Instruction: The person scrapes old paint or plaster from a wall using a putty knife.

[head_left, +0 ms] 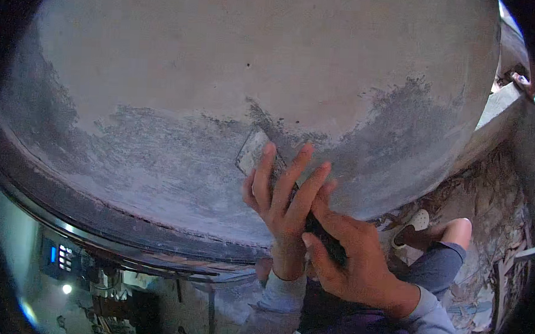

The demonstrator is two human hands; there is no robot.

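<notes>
Head cam, looks down, prob. v. close to wall.
</notes>
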